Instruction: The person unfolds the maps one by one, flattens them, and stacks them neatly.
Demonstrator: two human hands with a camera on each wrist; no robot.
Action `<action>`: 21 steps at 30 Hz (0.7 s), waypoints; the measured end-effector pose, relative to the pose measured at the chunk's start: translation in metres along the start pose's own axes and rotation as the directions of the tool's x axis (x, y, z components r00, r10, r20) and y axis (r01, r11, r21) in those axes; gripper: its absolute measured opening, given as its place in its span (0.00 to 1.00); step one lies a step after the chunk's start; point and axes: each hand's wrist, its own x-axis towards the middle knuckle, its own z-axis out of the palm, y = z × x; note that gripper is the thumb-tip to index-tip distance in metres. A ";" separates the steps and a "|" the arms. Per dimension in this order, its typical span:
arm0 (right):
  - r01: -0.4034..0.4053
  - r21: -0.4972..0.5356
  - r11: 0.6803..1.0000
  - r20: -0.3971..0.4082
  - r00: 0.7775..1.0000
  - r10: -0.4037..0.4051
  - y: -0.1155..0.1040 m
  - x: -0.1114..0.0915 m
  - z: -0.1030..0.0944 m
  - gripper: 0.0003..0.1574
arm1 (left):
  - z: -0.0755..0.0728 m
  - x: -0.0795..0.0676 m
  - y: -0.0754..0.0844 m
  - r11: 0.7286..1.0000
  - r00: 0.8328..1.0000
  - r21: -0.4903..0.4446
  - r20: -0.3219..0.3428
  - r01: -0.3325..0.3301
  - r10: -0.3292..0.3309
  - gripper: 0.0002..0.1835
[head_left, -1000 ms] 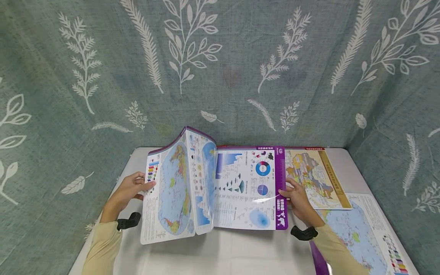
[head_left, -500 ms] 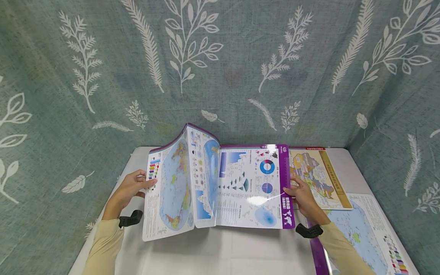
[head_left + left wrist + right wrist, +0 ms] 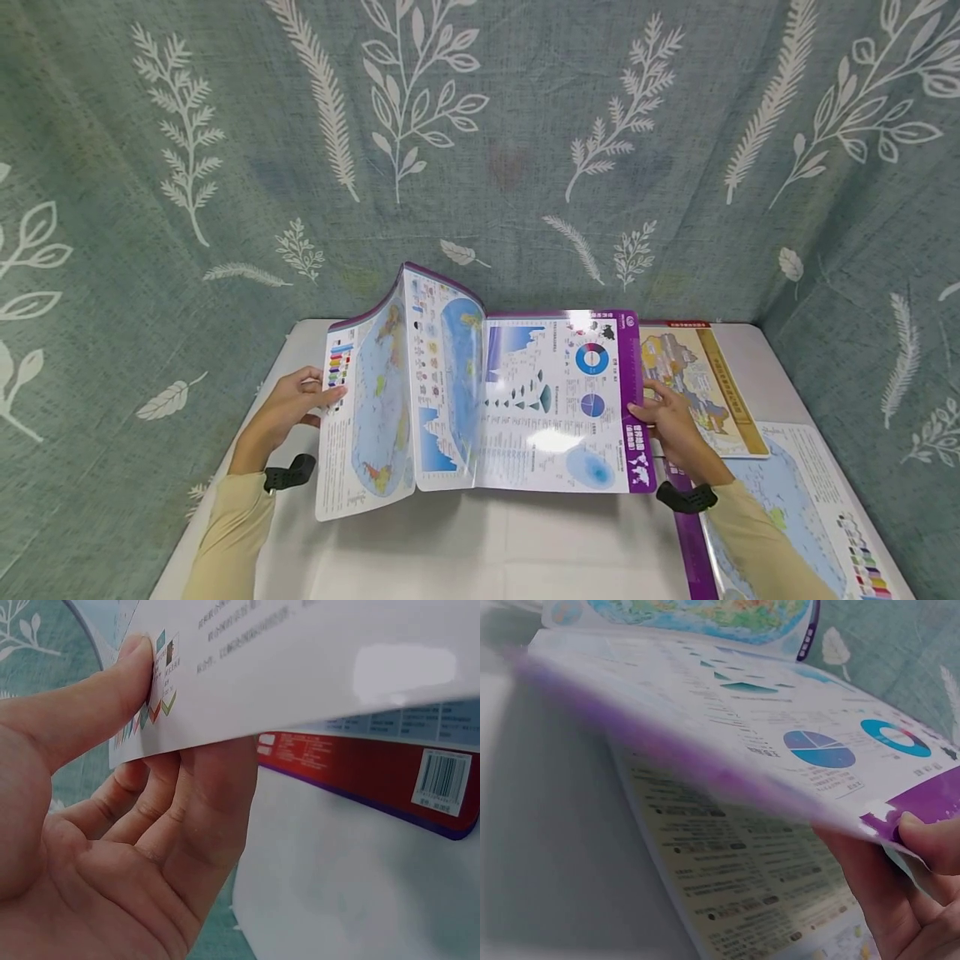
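Note:
A folding world map [image 3: 517, 433] with purple edging is held above the table, its panels partly unfolded and a fold rising at the back. My left hand [image 3: 285, 408] pinches its left edge; in the left wrist view the thumb [image 3: 131, 667] lies on the printed face and the fingers are underneath. At the other end my right hand [image 3: 671, 421] grips the purple right border between thumb and fingers, also seen in the right wrist view. Charts and a pie diagram [image 3: 821, 750] cover the right panel. Under the map, a red panel [image 3: 352, 776] with a barcode shows in the left wrist view.
A tan-bordered map sheet [image 3: 723, 392] lies at the right, partly under the held map. Nearer me, another blue world map [image 3: 795, 483] lies beneath my right forearm. The white table [image 3: 495, 550] meets a green leaf-patterned curtain [image 3: 495, 225] behind.
My right hand has moved rightward with the map's right edge, spreading the panels wider. The left hand has risen slightly, still holding its edge.

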 end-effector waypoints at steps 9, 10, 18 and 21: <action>0.027 0.041 0.999 0.019 0.999 -0.028 -0.009 0.004 -0.014 0.26 | 0.001 0.005 0.002 1.000 1.000 0.016 -0.009 -0.006 0.007 0.27; 0.029 0.045 0.999 0.015 0.999 -0.030 -0.010 0.004 -0.015 0.26 | 0.001 0.006 0.002 1.000 1.000 0.016 -0.011 -0.007 0.007 0.27; 0.025 0.034 0.999 0.007 1.000 -0.025 -0.017 0.006 -0.023 0.33 | 0.002 0.011 0.004 1.000 1.000 0.018 -0.026 -0.006 0.006 0.28; 0.028 0.035 0.999 0.005 1.000 -0.028 -0.019 0.007 -0.026 0.31 | 0.002 0.012 0.005 1.000 1.000 0.031 -0.030 0.003 -0.003 0.28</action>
